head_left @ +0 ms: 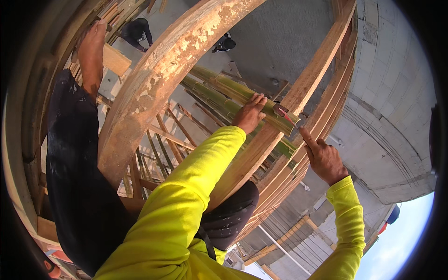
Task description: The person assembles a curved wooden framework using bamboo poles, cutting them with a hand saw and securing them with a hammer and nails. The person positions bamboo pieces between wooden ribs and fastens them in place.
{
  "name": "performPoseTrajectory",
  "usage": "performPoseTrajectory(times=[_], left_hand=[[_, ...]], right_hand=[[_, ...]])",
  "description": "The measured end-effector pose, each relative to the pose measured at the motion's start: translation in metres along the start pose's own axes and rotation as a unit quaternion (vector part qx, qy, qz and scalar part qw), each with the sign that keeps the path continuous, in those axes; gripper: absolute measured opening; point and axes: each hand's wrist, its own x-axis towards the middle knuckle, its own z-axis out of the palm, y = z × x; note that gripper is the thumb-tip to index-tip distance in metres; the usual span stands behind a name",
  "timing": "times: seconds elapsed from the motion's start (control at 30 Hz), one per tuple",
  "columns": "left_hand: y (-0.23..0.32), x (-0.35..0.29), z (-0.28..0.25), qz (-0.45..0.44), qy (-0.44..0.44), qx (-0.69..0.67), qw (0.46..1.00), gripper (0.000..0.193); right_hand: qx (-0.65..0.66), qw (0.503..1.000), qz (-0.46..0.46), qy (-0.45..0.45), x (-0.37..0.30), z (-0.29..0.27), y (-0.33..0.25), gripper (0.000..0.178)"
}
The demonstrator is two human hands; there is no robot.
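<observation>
A green bamboo pole point(233, 88) lies across a wooden beam point(308, 77), its cut end pointing right. My left hand point(251, 112) grips the pole from above a little short of that end. My right hand point(325, 158) is closed just beyond the end, with the index finger stretched out toward it. From that fingertip a slim red-shafted tool point(290, 119) with a dark, hooked head reaches onto the bamboo. Its exact kind is unclear, and its grip is hidden in my fist. A second bamboo length point(284, 147) shows beneath the first.
A thick curved timber point(154, 77) arches up on the left, beside my bare foot point(93, 56). Curved wooden ribs point(326, 112) run along the right, before a grey block wall point(392, 88). Far below, two people in dark clothes point(136, 33) are on the concrete floor.
</observation>
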Motion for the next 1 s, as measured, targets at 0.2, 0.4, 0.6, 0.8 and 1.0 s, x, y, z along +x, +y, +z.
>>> performPoseTrajectory(times=[0.2,0.4,0.6,0.8,1.0], left_hand=[[0.003,-0.005,-0.004,0.035,-0.028,0.031,0.999,0.058],[0.01,-0.035,-0.03,-0.065,-0.017,0.127,0.99,0.053],[0.011,-0.153,-0.066,-0.185,-0.082,0.275,0.94,0.048],[0.019,-0.237,-0.12,-0.145,-0.195,0.419,0.875,0.046],[0.024,-0.231,-0.175,-0.124,-0.226,0.481,0.838,0.043]], right_hand=[[-0.015,0.999,0.023,-0.039,-0.009,0.017,-0.001,0.06],[0.291,0.918,0.175,0.205,-0.114,0.097,-0.036,0.051],[0.637,0.535,0.448,0.329,-0.267,0.283,-0.177,0.024],[0.593,0.268,0.661,0.373,-0.391,0.422,-0.325,0.023],[0.516,0.11,0.813,0.246,-0.47,0.53,-0.465,0.041]])
